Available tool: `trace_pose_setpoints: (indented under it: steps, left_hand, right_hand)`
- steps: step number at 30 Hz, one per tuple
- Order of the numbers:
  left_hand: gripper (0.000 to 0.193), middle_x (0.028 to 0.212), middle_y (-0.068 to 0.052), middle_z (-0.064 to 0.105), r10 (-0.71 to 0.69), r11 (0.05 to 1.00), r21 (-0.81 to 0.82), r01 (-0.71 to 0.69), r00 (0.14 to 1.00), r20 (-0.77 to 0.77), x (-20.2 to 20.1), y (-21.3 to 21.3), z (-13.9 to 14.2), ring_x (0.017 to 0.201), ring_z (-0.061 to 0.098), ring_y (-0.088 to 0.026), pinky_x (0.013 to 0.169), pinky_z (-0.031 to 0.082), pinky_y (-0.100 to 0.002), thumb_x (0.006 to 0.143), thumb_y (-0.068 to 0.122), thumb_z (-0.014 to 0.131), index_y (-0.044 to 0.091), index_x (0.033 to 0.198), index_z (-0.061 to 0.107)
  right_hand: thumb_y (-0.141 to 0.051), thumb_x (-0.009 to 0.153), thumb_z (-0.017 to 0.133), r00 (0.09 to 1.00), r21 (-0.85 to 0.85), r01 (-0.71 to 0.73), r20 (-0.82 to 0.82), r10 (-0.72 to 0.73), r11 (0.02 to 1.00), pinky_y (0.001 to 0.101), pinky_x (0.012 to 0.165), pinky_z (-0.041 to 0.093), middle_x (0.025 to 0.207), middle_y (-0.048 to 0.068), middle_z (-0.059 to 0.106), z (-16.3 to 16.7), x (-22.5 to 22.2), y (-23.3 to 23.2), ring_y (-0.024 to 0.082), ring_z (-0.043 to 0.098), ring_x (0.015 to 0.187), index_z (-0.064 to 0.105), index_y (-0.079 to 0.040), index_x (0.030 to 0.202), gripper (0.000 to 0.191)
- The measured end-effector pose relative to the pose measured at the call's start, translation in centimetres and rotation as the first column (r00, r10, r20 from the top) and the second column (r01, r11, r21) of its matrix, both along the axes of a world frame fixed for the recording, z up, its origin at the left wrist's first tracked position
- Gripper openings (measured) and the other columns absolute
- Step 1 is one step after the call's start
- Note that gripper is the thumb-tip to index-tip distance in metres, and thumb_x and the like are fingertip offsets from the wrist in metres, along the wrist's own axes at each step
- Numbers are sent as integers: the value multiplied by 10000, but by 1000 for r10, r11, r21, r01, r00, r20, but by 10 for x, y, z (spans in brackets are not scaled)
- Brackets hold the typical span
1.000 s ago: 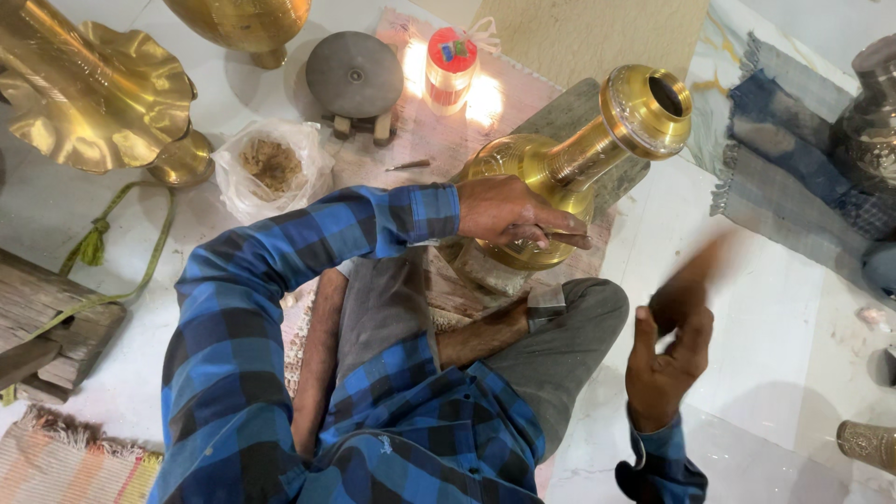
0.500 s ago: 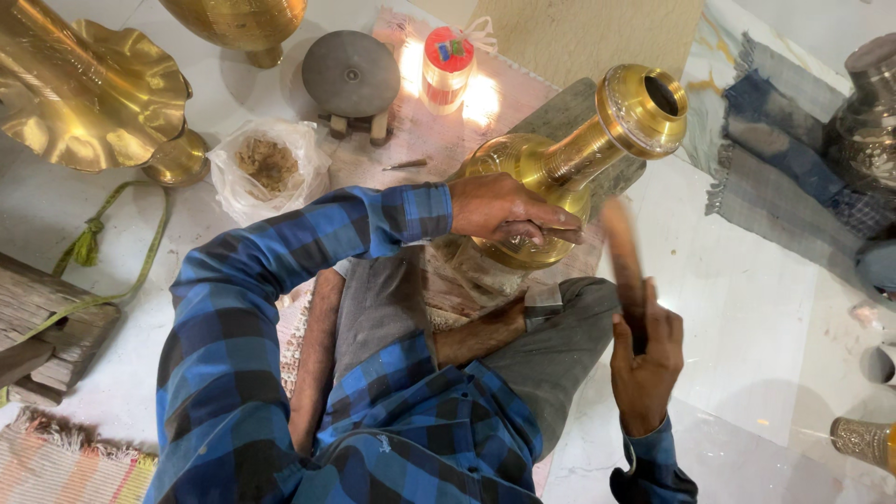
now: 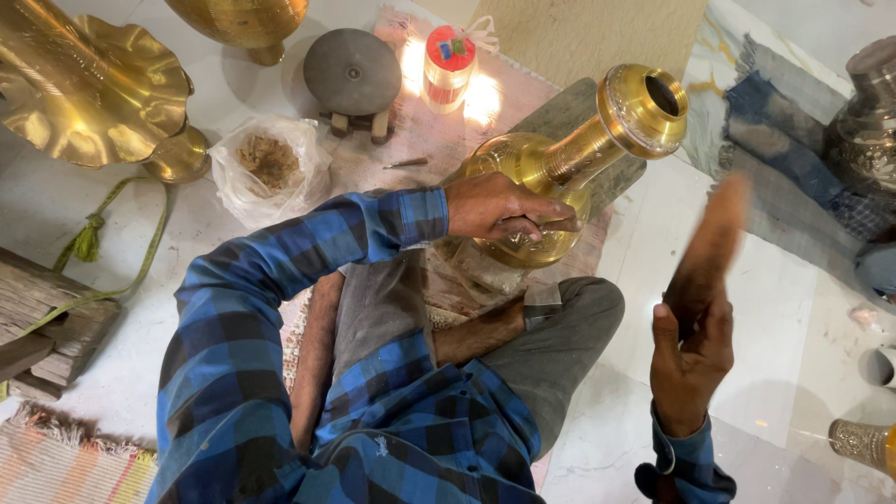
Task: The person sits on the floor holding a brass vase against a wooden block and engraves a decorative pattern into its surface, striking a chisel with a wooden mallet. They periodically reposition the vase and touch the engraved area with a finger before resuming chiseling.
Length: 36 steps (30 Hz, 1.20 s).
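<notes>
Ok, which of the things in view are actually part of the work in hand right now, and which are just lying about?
In hand:
- brass vase, lying tilted on the lap, left hand pressed on its body
- brown wooden tool, blurred, raised in the right hand

Lying about:
- fluted brass bowl
- plastic bag of brown material
- round grey stand
- red-topped container
- dark metal pot
</notes>
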<state>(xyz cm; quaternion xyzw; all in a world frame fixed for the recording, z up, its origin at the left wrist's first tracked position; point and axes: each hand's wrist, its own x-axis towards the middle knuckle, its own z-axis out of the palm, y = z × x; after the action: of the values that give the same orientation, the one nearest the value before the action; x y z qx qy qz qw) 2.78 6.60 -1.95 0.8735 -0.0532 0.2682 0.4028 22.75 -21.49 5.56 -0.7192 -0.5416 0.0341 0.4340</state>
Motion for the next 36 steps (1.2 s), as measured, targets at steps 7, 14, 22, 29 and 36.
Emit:
trace_pose_setpoints:
  steps: [7,14,22,29,36]
  left_hand:
    - [574,1139,-55,781,2,1000,28,0,998,-62,2,1,2,935,776,-227,801,619,-416,952,168,704,215,1488,506]
    - [628,1137,-77,777,-31,999,28,33,998,-46,8,5,1,926,785,-216,811,631,-398,909,140,727,228,1494,516]
    - [606,1141,-94,773,-21,999,33,28,981,-191,10,3,9,866,763,-252,761,596,-429,941,216,757,262,1498,524]
    - [692,1137,-89,772,-106,994,-8,105,982,-154,14,7,6,950,774,-194,760,631,-382,875,74,722,250,1507,503]
    - [607,1163,-86,771,-95,992,76,102,991,-95,17,7,9,892,764,-223,791,599,-435,925,198,737,239,1490,519]
  right_hand:
    - [-87,1013,716,990,42,-70,124,65,997,307,888,521,1228,83,631,12,-6,21,168,610,1079,470,-95,1560,600]
    - [-61,1039,719,971,-38,-29,238,37,999,290,863,525,1223,136,565,9,-4,17,184,596,1033,497,-60,1595,599]
    - [-53,1017,701,1000,131,-14,23,11,991,325,1018,510,1246,112,626,0,-15,17,213,614,1132,462,-93,1540,576]
    - [-11,1063,643,980,141,6,-198,22,990,298,1010,507,1286,88,612,-7,-14,8,182,588,1131,437,-98,1601,582]
    - [11,1020,701,989,65,102,105,-108,993,292,848,494,1182,155,564,-26,-2,-6,210,564,1020,473,-29,1568,595]
